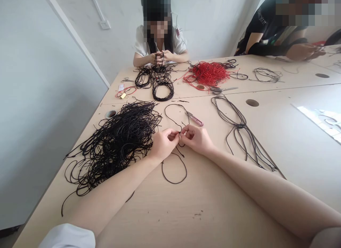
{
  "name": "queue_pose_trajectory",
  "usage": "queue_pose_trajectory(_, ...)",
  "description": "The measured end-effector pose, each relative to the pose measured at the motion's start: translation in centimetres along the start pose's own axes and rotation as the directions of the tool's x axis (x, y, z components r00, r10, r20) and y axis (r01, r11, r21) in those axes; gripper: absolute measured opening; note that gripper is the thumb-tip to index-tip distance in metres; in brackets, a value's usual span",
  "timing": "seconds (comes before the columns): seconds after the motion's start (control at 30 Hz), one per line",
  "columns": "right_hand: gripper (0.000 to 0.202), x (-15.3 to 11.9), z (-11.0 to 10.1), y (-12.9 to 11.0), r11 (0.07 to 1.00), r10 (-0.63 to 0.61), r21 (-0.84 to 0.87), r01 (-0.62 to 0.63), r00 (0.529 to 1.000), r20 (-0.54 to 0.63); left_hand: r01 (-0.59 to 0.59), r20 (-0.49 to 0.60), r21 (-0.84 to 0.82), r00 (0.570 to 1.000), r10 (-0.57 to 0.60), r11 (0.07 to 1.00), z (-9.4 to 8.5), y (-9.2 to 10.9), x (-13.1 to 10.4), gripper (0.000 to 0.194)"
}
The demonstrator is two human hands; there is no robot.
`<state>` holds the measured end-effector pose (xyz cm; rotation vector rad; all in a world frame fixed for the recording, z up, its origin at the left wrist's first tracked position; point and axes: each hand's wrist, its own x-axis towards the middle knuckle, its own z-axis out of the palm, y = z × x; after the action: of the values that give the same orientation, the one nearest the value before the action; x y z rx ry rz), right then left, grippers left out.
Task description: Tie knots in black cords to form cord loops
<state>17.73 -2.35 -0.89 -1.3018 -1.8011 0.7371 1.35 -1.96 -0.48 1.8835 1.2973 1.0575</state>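
Note:
A thin black cord (pixel 174 183) lies in loops on the table, one loop toward me and one away. My left hand (pixel 165 143) pinches it between thumb and forefinger. Fingertip to fingertip with it, my right hand (pixel 196 138) also grips the cord in a pinch. The small stretch between the fingertips is mostly hidden. Just beyond my right hand lies a pair of thread snips (pixel 196 119) with a pinkish handle. A big tangled heap of black cords (pixel 119 141) spreads beside my left hand.
A bundle of dark cords (pixel 241 126) lies to the right. Farther back are a red cord heap (pixel 209 74), scissors (pixel 220 90), coiled black cords (pixel 163 92) and a tape roll (pixel 111 114). Across the table one person (pixel 160 45) handles black cords; another person (pixel 269 31) sits at right.

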Motion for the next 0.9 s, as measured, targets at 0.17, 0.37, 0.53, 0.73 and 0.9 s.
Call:
queue_pose_trajectory(0.17,0.006,-0.2,0.1,-0.5,0.998,-0.034,0.059,0.037,0.998,-0.044,0.041,0.036,-0.108,0.999,-0.037,0.993,-0.1,0.0,0.2,0.018)
queue_pose_trajectory(0.37,0.015,-0.1,0.5,0.3,0.978,-0.074,-0.200,0.057,0.994,-0.080,0.079,0.079,-0.218,0.995,-0.063,0.973,-0.2,0.0,0.5,0.016)
queue_pose_trajectory(0.53,0.017,-0.2,0.5,1.0,0.916,-0.143,-0.387,0.101,0.987,-0.079,0.076,0.110,-0.147,0.992,-0.060,0.986,-0.3,-0.1,0.4,0.017)
queue_pose_trajectory(0.73,0.010,-0.4,0.7,0.7,0.912,-0.162,-0.394,0.110,0.981,-0.102,0.011,0.066,0.040,0.998,-0.013,0.999,-0.3,0.1,0.3,0.012)
queue_pose_trajectory(0.9,0.003,-0.2,0.0,0.0,0.999,-0.049,-0.022,0.049,0.999,0.009,0.004,0.023,0.117,1.000,-0.007,0.993,-0.4,0.1,0.4,0.008)
